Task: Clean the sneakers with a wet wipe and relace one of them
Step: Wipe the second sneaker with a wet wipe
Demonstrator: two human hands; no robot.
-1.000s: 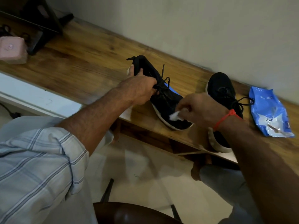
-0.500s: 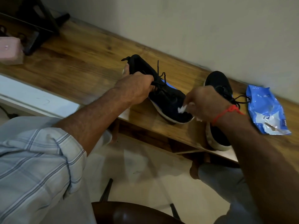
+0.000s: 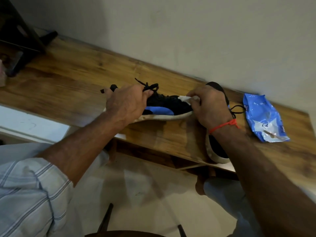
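A black sneaker with a blue side patch and white sole (image 3: pixel 168 106) lies side-on to me on the wooden table (image 3: pixel 71 82), its toe to the right. My left hand (image 3: pixel 127 102) grips it around the heel and collar, beside the loose black laces. My right hand (image 3: pixel 209 106) pinches a crumpled white wet wipe (image 3: pixel 185 99) against the top of the toe. The second black sneaker (image 3: pixel 217 149) stands behind and under my right wrist, mostly hidden by it, with its white-soled end at the table's near edge.
A blue wet-wipe packet (image 3: pixel 263 120) lies on the table at the right, near the wall. Dark objects (image 3: pixel 22 43) stand at the table's far left. A dark chair edge (image 3: pixel 119 234) shows below, over a pale floor.
The sneaker has turned from pointing toward me to lying side-on, its blue patch now showing. My right hand with the wipe has risen from the toe's sole edge to the toe's top.
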